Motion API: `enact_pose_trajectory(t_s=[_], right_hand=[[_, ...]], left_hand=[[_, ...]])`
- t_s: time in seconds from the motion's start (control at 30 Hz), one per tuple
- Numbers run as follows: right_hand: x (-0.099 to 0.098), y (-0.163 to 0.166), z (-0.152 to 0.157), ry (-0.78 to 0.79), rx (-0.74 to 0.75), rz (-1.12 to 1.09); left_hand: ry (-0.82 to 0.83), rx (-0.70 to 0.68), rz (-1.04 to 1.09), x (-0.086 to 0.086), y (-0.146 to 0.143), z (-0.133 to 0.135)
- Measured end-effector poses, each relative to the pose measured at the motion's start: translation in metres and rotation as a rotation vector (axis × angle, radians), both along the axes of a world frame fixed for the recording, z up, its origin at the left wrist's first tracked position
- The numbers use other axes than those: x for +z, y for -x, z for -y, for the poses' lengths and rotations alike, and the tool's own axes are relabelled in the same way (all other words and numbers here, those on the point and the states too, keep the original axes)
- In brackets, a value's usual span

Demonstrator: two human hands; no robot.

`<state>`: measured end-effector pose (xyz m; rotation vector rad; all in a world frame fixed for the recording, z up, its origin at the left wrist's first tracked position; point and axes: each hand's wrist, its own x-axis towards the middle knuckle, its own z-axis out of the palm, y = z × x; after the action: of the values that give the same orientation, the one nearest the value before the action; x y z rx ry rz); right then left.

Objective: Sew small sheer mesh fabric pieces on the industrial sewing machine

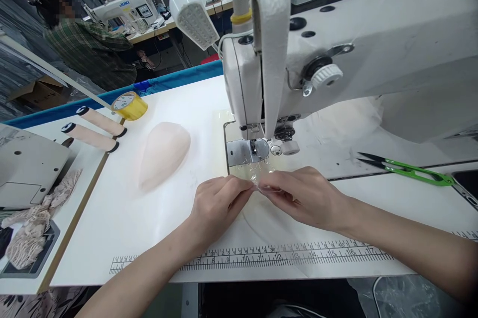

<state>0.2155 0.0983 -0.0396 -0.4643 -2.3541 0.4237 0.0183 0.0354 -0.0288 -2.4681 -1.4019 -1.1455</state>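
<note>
My left hand (218, 203) and my right hand (302, 196) meet on the white table (149, 228), just in front of the sewing machine's needle plate (246, 151). Both pinch a small clear, thin strip (261, 187) between their fingertips. A pale, nearly see-through piece of fabric (269, 223) lies flat under and in front of the hands. The white sewing machine (336, 54) stands right behind them, its presser foot over the plate.
A pale pink moulded cup (164, 153) lies left of the machine. Green thread snips (407, 171) lie at the right. Yellow tape roll (130, 105) and two thread spools (95, 128) sit at the left, lace (33, 223) below them. A ruler strip (261, 255) marks the front edge. Another person (85, 44) sits behind.
</note>
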Motion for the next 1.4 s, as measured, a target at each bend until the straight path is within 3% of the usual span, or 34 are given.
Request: enact_pose_trajectory(t_s=[0.23,0.47,0.53,0.63,0.73,0.8,0.87,0.93,1.0,1.1,1.2,1.4], right_hand=[[-0.001,-0.001,-0.001,-0.044,-0.026,-0.01],[0.002,-0.008,-0.004,-0.348,-0.008,-0.007],[0.007,-0.01,-0.001,-0.362,0.014,0.016],[0.023,-0.014,0.007,-0.167,0.068,0.045],[0.046,-0.019,0.014,0.278,0.125,0.122],[0.06,-0.02,0.014,0.601,0.113,0.286],[0.066,-0.017,0.009,0.785,0.067,0.425],[0.062,-0.01,0.0,0.758,-0.013,0.468],[0.051,-0.001,-0.011,0.623,-0.109,0.457],[0.031,0.01,-0.022,0.493,-0.204,0.444],[0.02,0.013,-0.026,0.428,-0.256,0.46],[0.013,0.013,-0.027,0.266,-0.281,0.493]], left_hand=[[0.015,-0.008,0.012,0.0,0.0,0.0],[0.156,-0.03,0.092,0.0,-0.001,0.001],[0.24,-0.061,0.171,0.002,-0.003,0.002],[0.496,-0.114,0.339,0.009,-0.005,0.007],[0.901,-0.172,0.513,0.023,-0.007,0.011],[1.142,-0.21,0.562,0.03,-0.008,0.011],[1.231,-0.203,0.511,0.029,-0.009,0.007],[1.07,-0.097,0.341,0.021,-0.009,0.001],[0.759,0.035,0.126,0.006,-0.009,-0.006],[0.47,0.123,-0.029,-0.013,-0.007,-0.013],[0.34,0.146,-0.109,-0.019,-0.005,-0.014],[-0.076,0.077,-0.381,-0.015,-0.009,-0.004]])
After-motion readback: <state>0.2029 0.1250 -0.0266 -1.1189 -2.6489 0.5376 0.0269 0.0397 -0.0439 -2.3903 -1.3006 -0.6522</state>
